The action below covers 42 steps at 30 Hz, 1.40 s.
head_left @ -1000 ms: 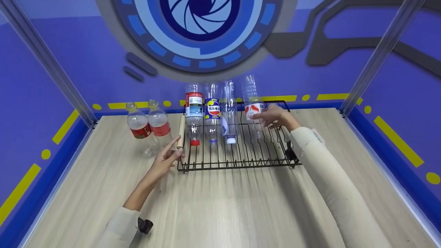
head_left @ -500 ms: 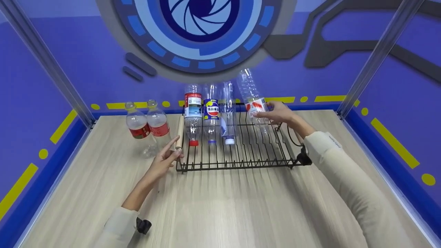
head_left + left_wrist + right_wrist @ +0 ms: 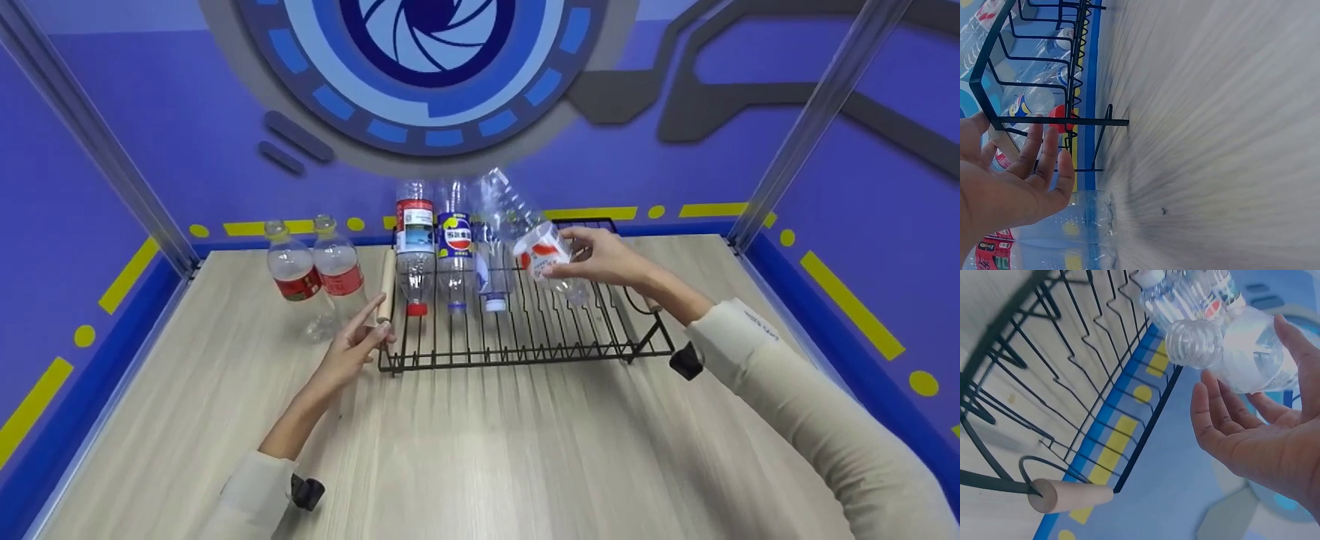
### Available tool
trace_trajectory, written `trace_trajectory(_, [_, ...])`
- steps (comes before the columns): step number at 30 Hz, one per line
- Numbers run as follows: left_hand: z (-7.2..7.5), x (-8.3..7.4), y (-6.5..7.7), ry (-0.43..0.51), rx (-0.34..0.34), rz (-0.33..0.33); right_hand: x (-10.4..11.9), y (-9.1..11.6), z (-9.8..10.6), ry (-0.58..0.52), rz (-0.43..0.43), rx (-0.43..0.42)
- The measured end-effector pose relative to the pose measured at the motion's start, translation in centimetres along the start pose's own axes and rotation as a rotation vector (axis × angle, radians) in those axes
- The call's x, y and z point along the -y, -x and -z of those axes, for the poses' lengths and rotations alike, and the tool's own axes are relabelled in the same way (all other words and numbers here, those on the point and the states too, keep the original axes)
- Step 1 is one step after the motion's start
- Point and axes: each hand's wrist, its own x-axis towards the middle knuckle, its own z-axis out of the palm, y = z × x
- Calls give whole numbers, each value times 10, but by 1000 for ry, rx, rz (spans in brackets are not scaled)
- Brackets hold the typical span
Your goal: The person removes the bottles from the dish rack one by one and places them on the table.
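Observation:
In the head view my right hand [image 3: 609, 260] grips a clear plastic bottle [image 3: 541, 251] with a white and red label between thumb and fingers. The bottle tilts over the wire dish rack [image 3: 517, 363], base up and left, its capless neck [image 3: 1188, 343] down, as the right wrist view shows. My left hand [image 3: 346, 356] holds the rack's left end at the wooden handle [image 3: 387, 285], thumb on one side and fingers on the other. Three bottles lie neck-down in the rack: one red-capped [image 3: 416, 240], one blue-labelled [image 3: 455, 240], one white-capped [image 3: 493, 281].
Left of the rack, two uncapped bottles with red labels, one [image 3: 296, 289] beside the other [image 3: 341, 279], stand on the wooden tabletop [image 3: 480, 450]. A second wooden handle [image 3: 1072, 495] marks the rack's right end. Blue panels [image 3: 187, 150] rise behind and at both sides.
My right hand keeps hold of the bottle, whose base has swung left so it leans more. The right forearm has shifted outward to the right. My left hand stays at the handle.

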Motion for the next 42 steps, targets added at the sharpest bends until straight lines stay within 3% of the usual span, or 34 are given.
trace_trajectory(9, [2, -3, 2, 14, -2, 13, 7, 25, -14, 66, 121, 86])
trace_trajectory(21, [7, -8, 0, -93, 3, 5, 7, 52, -23, 205, 148, 227])
trace_trajectory(24, [8, -9, 2, -120, -35, -17, 8, 56, -25, 235, 167, 240])
trace_trajectory(28, [9, -15, 6, -131, -143, -49, 9, 61, -28, 255, 229, 258])
trace_trajectory(31, [10, -24, 12, -133, -215, -78, 10, 63, -33, 269, 268, 271])
trace_trajectory(34, [8, -38, 19, -153, -236, -116, 13, 66, -39, 301, 281, 280])
trace_trajectory(37, [3, -54, 27, -204, -179, -159, 17, 69, -45, 336, 297, 294])
trace_trajectory(42, [-11, -75, 36, -312, 99, -297, 22, 76, -50, 378, 320, 307])
